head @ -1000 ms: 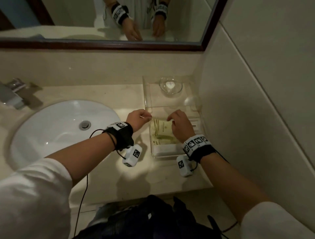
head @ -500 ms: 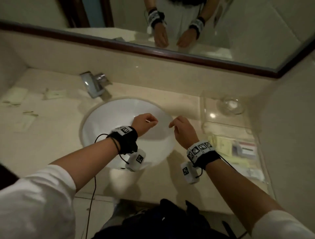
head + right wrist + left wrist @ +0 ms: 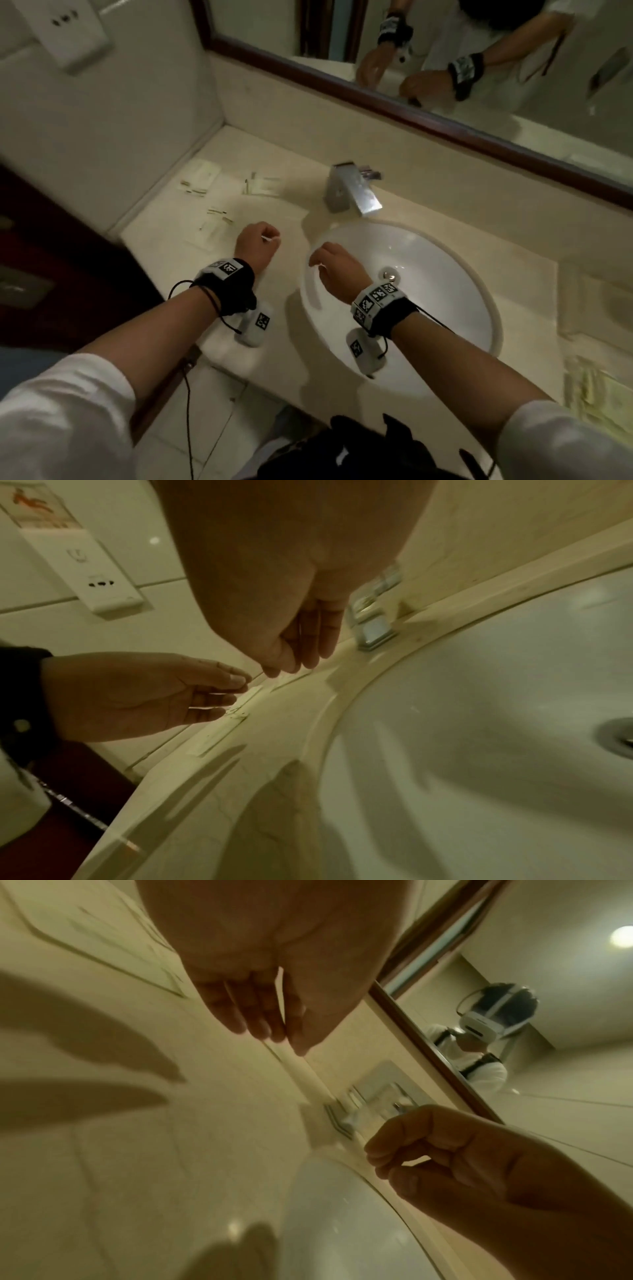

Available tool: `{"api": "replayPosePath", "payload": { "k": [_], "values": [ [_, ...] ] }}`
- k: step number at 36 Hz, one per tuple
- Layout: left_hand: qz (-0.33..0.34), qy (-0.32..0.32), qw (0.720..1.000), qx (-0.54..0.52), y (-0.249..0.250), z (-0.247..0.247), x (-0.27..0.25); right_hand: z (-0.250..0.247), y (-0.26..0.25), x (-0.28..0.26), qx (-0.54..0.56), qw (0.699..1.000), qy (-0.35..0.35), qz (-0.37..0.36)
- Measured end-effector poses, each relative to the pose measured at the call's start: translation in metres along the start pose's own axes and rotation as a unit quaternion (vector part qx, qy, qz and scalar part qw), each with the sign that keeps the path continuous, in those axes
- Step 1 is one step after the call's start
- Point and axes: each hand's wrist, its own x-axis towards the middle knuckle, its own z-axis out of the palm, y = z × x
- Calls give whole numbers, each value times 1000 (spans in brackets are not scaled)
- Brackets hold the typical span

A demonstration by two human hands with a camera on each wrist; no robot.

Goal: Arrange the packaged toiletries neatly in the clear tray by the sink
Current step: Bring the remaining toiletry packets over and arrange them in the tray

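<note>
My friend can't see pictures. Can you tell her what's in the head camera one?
Two hands reach over a bathroom counter, the left hand above the counter and the right hand above the white sink. Small flat packets lie at the counter's far left, by the faucet and mirror.

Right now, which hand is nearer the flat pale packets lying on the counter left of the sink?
Left. The left hand hovers just right of the flat pale packets; the right hand is farther right, over the white sink basin rim.
</note>
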Motion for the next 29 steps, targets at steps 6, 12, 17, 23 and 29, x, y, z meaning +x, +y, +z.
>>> {"api": "replayPosePath", "payload": {
  "k": [6,12,17,23,29],
  "values": [
    [-138,108,982,73,-55,-43,25,30,-37,73,11,999,-46,9],
    [-194,120,969,98,-88,-67,39,56,-61,130,11,995,-88,37],
    [-212,101,967,99,-102,-71,44,72,-72,164,11,992,-106,68],
    [-167,80,976,113,-111,-71,49,88,-90,188,-25,990,-101,92],
    [-109,34,993,39,-109,-74,51,93,-99,199,0,991,-90,100]
  ]
}}
